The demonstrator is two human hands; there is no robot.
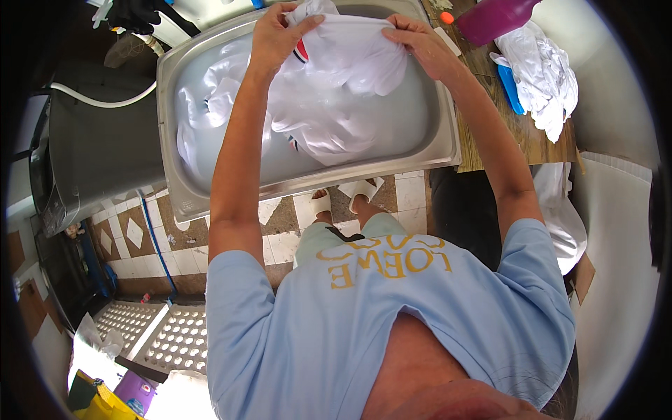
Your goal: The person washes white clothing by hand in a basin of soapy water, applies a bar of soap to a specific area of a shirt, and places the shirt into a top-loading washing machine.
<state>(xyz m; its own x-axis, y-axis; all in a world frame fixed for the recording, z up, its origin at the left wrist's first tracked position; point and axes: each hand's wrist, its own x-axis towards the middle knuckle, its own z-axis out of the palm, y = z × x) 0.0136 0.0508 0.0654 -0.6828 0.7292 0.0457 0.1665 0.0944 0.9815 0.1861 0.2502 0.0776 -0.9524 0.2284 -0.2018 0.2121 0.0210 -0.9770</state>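
Note:
Between both hands a white garment with a red and dark striped trim is stretched above the water of a steel sink. My left hand pinches it on the left, near the striped trim. At its right edge, my right hand is closed on the cloth, thumb against fingers. The lower part of the garment hangs toward the cloudy water. More white cloth lies soaking below it, partly above the surface, and another white piece floats at the left side of the sink.
Right of the sink, a wooden counter carries a purple bottle, an orange cap and a white cloth heap over something blue. A white hose reaches the sink's left rim. A blue hose runs along the tiled floor.

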